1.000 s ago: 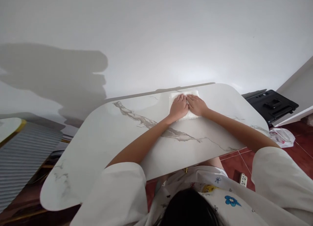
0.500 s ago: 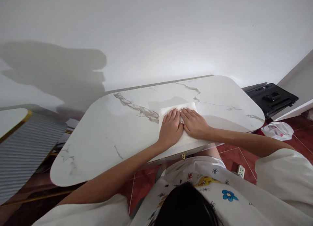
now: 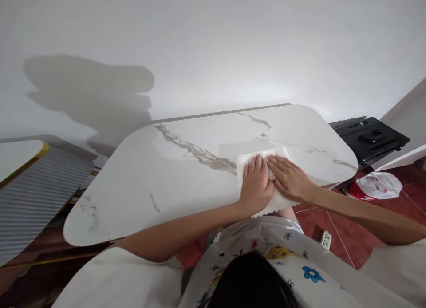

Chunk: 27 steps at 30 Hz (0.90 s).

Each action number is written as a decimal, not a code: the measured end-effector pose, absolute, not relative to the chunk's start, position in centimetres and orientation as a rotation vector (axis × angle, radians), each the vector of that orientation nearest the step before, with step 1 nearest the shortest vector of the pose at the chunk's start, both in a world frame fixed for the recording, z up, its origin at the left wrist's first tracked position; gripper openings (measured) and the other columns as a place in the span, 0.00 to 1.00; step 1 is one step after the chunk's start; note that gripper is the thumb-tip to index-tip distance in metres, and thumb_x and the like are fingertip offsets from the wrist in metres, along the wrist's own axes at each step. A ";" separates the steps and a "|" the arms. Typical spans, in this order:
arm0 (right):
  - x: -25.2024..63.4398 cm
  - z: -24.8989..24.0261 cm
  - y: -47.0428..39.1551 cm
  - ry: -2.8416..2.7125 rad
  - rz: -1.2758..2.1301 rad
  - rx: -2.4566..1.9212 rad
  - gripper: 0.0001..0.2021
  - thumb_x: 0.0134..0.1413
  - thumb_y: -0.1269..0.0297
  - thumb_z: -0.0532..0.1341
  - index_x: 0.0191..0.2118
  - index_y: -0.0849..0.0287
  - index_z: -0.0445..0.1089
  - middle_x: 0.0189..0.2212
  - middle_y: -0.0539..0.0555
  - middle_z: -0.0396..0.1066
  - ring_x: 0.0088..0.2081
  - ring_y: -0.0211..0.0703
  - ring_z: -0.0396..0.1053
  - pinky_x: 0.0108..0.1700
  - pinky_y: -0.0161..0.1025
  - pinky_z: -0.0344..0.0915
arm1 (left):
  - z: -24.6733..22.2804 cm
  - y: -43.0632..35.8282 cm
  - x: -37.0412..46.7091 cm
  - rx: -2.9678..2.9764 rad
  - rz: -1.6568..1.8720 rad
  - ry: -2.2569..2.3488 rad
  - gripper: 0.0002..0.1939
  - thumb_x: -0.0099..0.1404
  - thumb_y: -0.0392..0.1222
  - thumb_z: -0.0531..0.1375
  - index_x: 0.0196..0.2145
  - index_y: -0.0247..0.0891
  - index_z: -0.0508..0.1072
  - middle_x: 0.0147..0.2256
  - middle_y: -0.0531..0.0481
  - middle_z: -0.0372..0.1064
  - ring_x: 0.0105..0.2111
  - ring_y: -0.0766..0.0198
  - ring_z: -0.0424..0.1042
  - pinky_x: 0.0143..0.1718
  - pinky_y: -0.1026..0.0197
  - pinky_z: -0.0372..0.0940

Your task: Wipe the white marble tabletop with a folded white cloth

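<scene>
A white cloth or paper towel (image 3: 278, 205) lies on the white marble-patterned tabletop (image 3: 196, 188), its lower edge hanging over the front edge. My left hand (image 3: 256, 186) rests flat on its left part, fingers stretched toward the wall. Beside it, my right hand (image 3: 289, 178) lies flat on the right part, fingers angled up and left. The fingertips of the two hands nearly meet near the sheet's far edge. Both palms press down from above, and what is beneath them is hidden.
A white wall (image 3: 213, 50) stands behind the table. At the right are a black case (image 3: 369, 137) and a clear plastic bag (image 3: 381, 185) on the red tiled floor. A white power strip (image 3: 326, 239) lies below. A grey ribbed piece of furniture (image 3: 43, 201) stands at the left.
Both hands and the white sheet have slid to the right and toward my body. The sheet now overhangs the table's front edge.
</scene>
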State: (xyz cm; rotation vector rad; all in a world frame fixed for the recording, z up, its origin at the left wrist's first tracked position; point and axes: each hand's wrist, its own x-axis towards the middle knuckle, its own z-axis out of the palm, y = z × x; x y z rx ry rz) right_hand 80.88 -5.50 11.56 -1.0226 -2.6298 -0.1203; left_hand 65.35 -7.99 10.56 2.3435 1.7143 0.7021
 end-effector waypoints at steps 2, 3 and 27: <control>81.8 11.8 -4.9 -2.624 -0.143 -1.038 0.27 0.59 0.64 0.47 0.63 0.64 0.52 0.61 0.61 0.55 0.63 0.51 0.49 0.61 0.55 0.53 | 10.8 -7.1 66.3 2.350 0.693 1.686 0.31 0.61 0.39 0.48 0.62 0.33 0.51 0.64 0.40 0.44 0.65 0.52 0.41 0.63 0.46 0.43; 82.2 11.9 -4.5 -2.618 -0.157 -1.048 0.26 0.59 0.64 0.47 0.63 0.64 0.53 0.61 0.61 0.55 0.63 0.52 0.50 0.61 0.55 0.53 | 10.9 -6.6 66.7 2.354 0.694 1.674 0.31 0.61 0.39 0.48 0.62 0.32 0.51 0.64 0.39 0.44 0.65 0.52 0.42 0.63 0.46 0.43; 74.9 13.8 16.5 -2.652 -0.189 -1.051 0.24 0.61 0.66 0.45 0.60 0.68 0.57 0.60 0.60 0.58 0.61 0.46 0.54 0.62 0.45 0.49 | 12.0 13.3 61.6 2.368 0.892 1.912 0.24 0.64 0.35 0.45 0.57 0.28 0.59 0.60 0.36 0.55 0.61 0.50 0.52 0.61 0.49 0.48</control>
